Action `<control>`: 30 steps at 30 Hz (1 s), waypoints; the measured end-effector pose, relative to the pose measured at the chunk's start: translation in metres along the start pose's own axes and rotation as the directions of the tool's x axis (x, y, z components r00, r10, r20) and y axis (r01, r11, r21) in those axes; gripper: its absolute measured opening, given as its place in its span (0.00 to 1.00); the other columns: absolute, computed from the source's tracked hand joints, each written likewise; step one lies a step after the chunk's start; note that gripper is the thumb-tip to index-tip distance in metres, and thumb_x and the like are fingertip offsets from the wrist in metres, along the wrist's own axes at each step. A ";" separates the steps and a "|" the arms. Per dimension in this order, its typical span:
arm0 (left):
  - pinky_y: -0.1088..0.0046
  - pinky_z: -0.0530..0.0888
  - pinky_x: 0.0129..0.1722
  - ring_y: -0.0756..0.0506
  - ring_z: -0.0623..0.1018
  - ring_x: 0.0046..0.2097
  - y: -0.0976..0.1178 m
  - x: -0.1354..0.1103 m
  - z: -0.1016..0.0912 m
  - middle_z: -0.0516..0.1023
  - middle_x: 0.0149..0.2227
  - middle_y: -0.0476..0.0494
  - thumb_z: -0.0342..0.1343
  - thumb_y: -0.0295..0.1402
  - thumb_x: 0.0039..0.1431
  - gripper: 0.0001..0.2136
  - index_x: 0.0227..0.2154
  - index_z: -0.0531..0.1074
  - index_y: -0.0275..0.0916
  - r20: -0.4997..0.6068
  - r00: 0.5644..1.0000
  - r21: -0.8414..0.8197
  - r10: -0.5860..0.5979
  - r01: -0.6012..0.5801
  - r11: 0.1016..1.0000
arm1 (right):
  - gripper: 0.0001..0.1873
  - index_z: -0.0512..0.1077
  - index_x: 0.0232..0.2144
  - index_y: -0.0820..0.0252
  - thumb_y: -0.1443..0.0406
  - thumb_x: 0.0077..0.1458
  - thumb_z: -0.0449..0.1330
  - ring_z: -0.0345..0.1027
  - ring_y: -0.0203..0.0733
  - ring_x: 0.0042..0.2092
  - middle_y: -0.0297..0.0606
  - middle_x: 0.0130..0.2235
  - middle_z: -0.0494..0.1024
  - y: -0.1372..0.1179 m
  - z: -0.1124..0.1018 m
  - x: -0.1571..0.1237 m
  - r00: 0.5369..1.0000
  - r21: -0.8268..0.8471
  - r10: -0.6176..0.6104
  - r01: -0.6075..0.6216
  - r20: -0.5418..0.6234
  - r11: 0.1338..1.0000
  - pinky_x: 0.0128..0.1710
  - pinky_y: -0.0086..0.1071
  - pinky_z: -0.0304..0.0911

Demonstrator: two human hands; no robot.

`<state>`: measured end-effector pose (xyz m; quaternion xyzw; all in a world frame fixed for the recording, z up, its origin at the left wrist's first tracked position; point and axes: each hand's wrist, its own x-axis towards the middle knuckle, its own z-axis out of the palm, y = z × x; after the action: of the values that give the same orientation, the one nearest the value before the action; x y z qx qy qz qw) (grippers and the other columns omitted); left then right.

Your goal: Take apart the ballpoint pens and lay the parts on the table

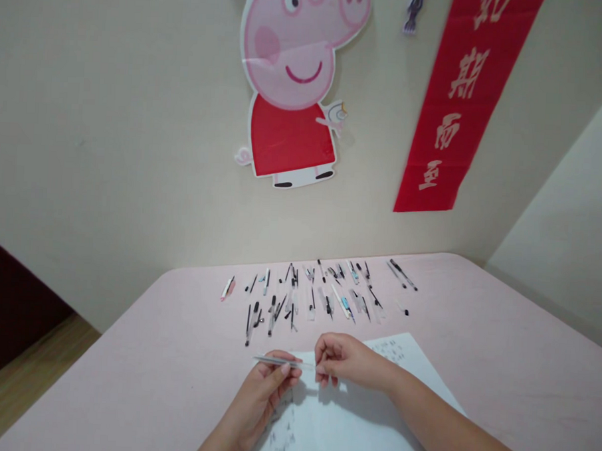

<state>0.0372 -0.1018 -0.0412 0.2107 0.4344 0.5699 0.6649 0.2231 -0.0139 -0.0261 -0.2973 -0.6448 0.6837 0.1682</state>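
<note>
My left hand (pixel 273 384) is closed around a slim clear pen barrel (pixel 278 361), thumb on top, with the barrel lying nearly level. The barrel's right end reaches the fingertips of my right hand (pixel 342 360), which are pinched together. What they grip is too small and blurred to make out. Below both hands lies a white sheet of paper (pixel 357 427) with handwriting at its left side and upper right corner.
Beyond the paper, several pens and pen parts (pixel 292 315) lie in loose rows on the pink table (pixel 140 365). Two dark pens (pixel 402 274) lie apart at the back right, near a small dark-ended piece (pixel 405 312). The wall with a pig cutout (pixel 292 139) and red banner (pixel 450 112) stands behind.
</note>
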 end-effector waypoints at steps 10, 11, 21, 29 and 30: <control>0.81 0.76 0.29 0.51 0.78 0.28 0.000 0.001 0.002 0.77 0.25 0.46 0.67 0.28 0.45 0.09 0.27 0.73 0.33 -0.064 0.998 0.004 -0.028 0.028 1.000 | 0.15 0.65 0.28 0.61 0.58 0.45 0.65 0.69 0.32 0.25 0.31 0.24 0.75 -0.005 0.007 -0.005 0.998 0.018 -0.042 0.041 0.040 0.999 0.24 0.25 0.61; 0.81 0.76 0.28 0.51 0.78 0.28 -0.001 0.001 0.001 0.77 0.25 0.46 0.68 0.29 0.44 0.09 0.27 0.73 0.33 -0.057 0.998 0.013 -0.029 0.030 0.999 | 0.16 0.65 0.28 0.61 0.58 0.45 0.65 0.68 0.32 0.25 0.31 0.24 0.75 -0.005 0.007 -0.005 0.999 0.016 -0.041 0.040 0.034 0.999 0.24 0.25 0.60; 0.82 0.77 0.28 0.52 0.78 0.26 0.002 0.004 0.000 0.77 0.25 0.46 0.61 0.21 0.52 0.03 0.28 0.72 0.32 -0.134 0.989 -0.081 -0.066 0.056 0.995 | 0.20 0.64 0.32 0.60 0.54 0.44 0.65 0.69 0.35 0.27 0.33 0.26 0.75 -0.005 -0.012 -0.002 0.996 -0.023 -0.074 0.073 -0.045 0.997 0.24 0.25 0.59; 0.81 0.79 0.30 0.51 0.80 0.29 0.002 0.006 -0.001 0.77 0.27 0.44 0.53 0.18 0.57 0.05 0.29 0.71 0.32 -0.216 0.975 -0.161 -0.058 0.023 0.987 | 0.06 0.71 0.28 0.60 0.68 0.52 0.54 0.69 0.42 0.36 0.40 0.32 0.75 0.011 -0.114 -0.015 0.598 -0.626 -0.327 -0.401 -0.732 0.669 0.34 0.31 0.58; 0.81 0.79 0.31 0.51 0.80 0.29 0.003 0.006 -0.001 0.77 0.27 0.44 0.52 0.18 0.58 0.06 0.29 0.71 0.31 -0.218 0.974 -0.166 -0.055 0.019 0.986 | 0.07 0.72 0.31 0.62 0.70 0.52 0.53 0.69 0.44 0.38 0.44 0.36 0.75 0.013 -0.124 -0.021 0.566 -0.621 -0.331 -0.453 -0.755 0.639 0.36 0.32 0.58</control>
<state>0.0348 -0.0953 -0.0418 0.0827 0.4619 0.6108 0.6377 0.3184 0.0692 -0.0342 -0.6449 -0.7007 0.1277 0.2773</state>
